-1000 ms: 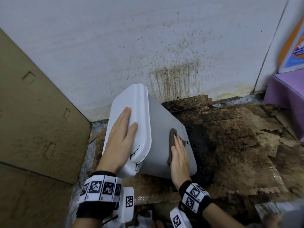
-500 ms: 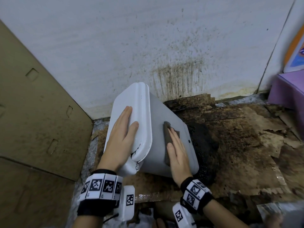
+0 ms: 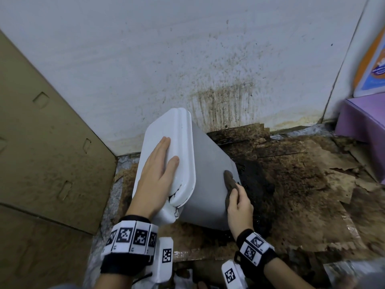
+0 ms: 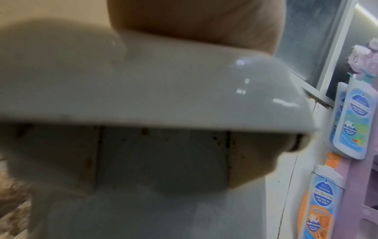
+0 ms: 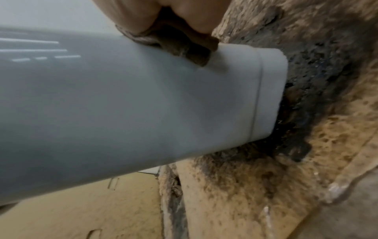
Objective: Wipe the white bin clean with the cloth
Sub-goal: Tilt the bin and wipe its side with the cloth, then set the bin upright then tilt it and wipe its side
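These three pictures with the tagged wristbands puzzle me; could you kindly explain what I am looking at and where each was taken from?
No machine here: a person cleans with bare hands and wears three cameras. The wide picture comes from the head camera, looking down. The left hand rests flat on the lid of the white bin, which is tipped over on stained, dirty cardboard by a spattered wall. The right hand presses a brown cloth against the bin's side, near its base. The other two pictures come from wrist cameras: the left one, blurred, shows the lid's edge close up; the right one shows fingers bunching the cloth on the bin.
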